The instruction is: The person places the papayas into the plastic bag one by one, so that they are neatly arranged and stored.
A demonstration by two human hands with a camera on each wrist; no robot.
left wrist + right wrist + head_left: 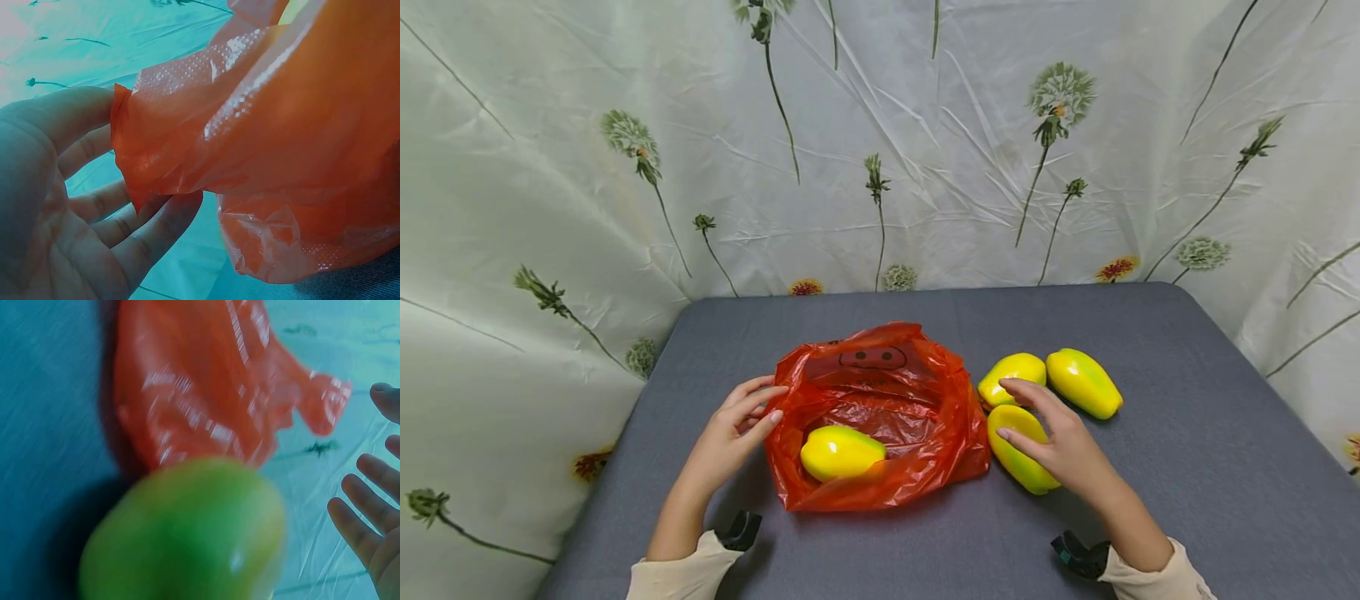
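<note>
A red plastic bag (951, 425) lies with its mouth spread, one glossy yellow-green papaya (842, 452) inside near the front. At the bag's left rim, my left hand (737, 425) holds the thin plastic edge between thumb and fingers; the left wrist view shows the bag's corner (162, 137) there. My right hand (1063, 437) hovers over a papaya (1022, 467) right beside the bag, fingers spread and holding nothing. In the right wrist view those fingers are apart from the green papaya (187, 531).
Behind my right hand lie another papaya (1018, 367), close to the bag, and one more (1084, 383) farther right. The grey table (1187, 467) ends at a white flowered curtain (955, 167).
</note>
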